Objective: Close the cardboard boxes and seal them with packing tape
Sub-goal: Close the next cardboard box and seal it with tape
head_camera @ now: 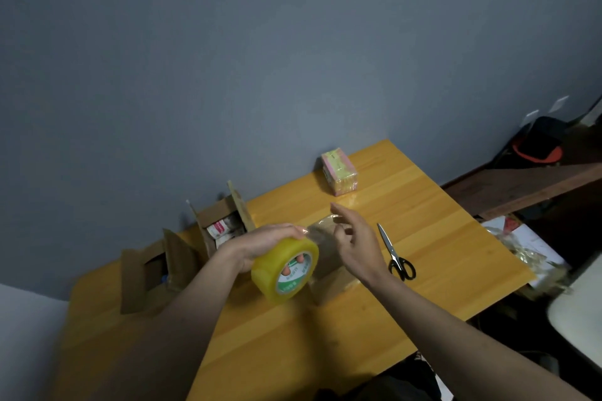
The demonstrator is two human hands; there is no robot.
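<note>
My left hand (265,242) grips a yellow roll of packing tape (286,268), fingers through its core, above the wooden table (423,221). A strip of clear tape (321,224) stretches from the roll to my right hand (353,242), which pinches its free end. Under the strip lies a closed cardboard box (325,265), partly hidden by both hands. Two open cardboard boxes stand at the left: one (221,221) with packets inside, the other (153,265) with raised flaps.
Black-handled scissors (395,254) lie right of my right hand. A pink and yellow wrapped box (339,171) sits at the table's far edge by the grey wall. Papers and plastic wrap (527,247) lie beyond the right edge, near a dark bench (521,185).
</note>
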